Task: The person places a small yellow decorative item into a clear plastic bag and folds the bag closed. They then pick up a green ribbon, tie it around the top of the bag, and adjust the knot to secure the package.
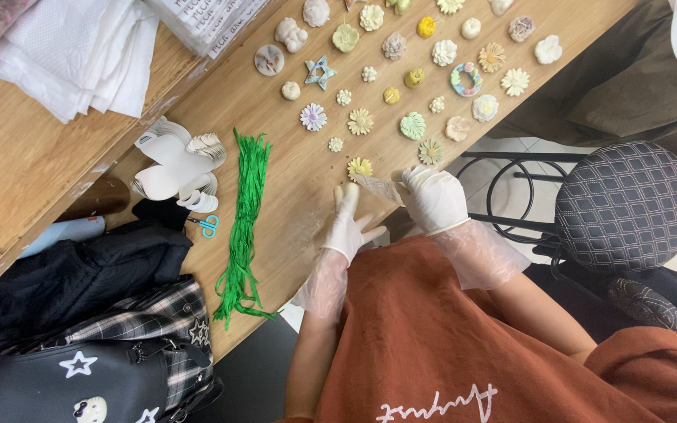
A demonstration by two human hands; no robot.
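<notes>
Two gloved hands, left (348, 227) flat with fingers spread on the table (291, 164), right (432, 200) pinched on a clear film (376, 186) just below the yellow flower (360, 167); probably light, brittle, best lifted by its rim.

Bare wood lies open on the table (291, 168) between the green strips (246, 219) and the yellow flower (360, 167), while rows of small moulded pieces (413, 125) crowd the surface beyond, and paper cutouts (178, 168) and little scissors (208, 225) block the left.
</notes>
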